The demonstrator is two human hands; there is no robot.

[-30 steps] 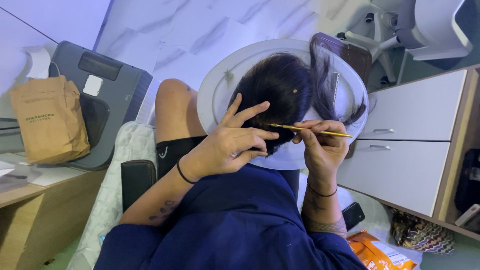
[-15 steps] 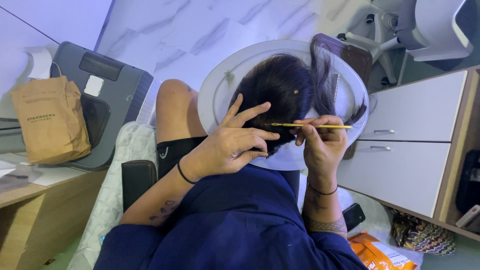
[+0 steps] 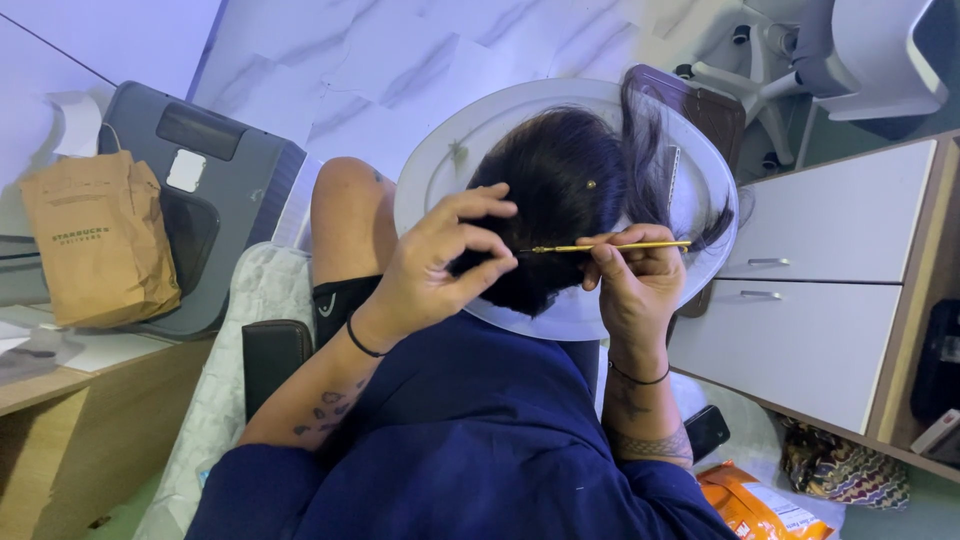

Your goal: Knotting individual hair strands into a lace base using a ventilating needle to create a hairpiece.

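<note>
A seated person's dark-haired head [image 3: 560, 200] shows from above against a round white disc [image 3: 440, 170]. My left hand [image 3: 435, 275] rests on the hair's left side, its fingertips pinched on a small lock of hair. My right hand [image 3: 635, 285] grips a thin yellow needle-like tool [image 3: 610, 246], held level. The tool's tip points left into the hair, just beside my left fingertips. A loose lock of hair [image 3: 640, 150] falls toward the disc's far edge. Blue cloth [image 3: 470, 430] covers the space between my forearms.
A brown paper bag [image 3: 100, 240] stands on a wooden desk [image 3: 70, 410] at left, beside a grey flat device [image 3: 215, 160]. A white drawer cabinet [image 3: 810, 300] is at right, with a chair base [image 3: 770, 70] beyond it. An orange packet [image 3: 750, 505] and a dark phone [image 3: 705, 430] lie at bottom right.
The yellow tool has tipped from a slight slant to level. My left fingers have curled in closer onto the hair. Both hands stay in about the same place.
</note>
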